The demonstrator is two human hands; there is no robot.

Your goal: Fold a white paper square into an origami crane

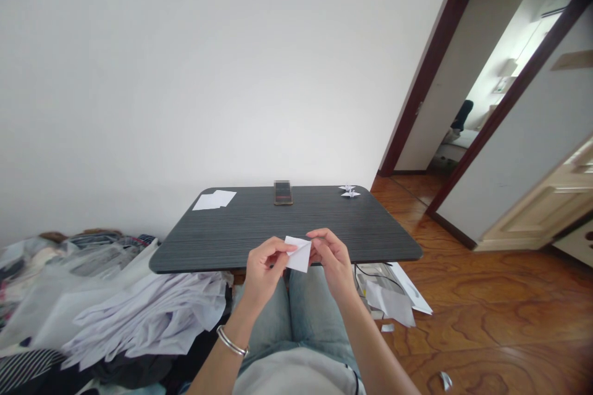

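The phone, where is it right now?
In the head view, the phone lies near the far edge of the dark table, between the white paper sheets on the left and two paper cranes on the right.

The square of paper we pinch is thin, smooth and matt white. The bangle on our wrist is polished silvery metal, and our jeans are pale, soft-looking denim. The tabletop is a matt dark laminate with a fine wood-like grain. The floor is glossy, reddish-brown varnished wood, and the door frame is smooth dark wood.
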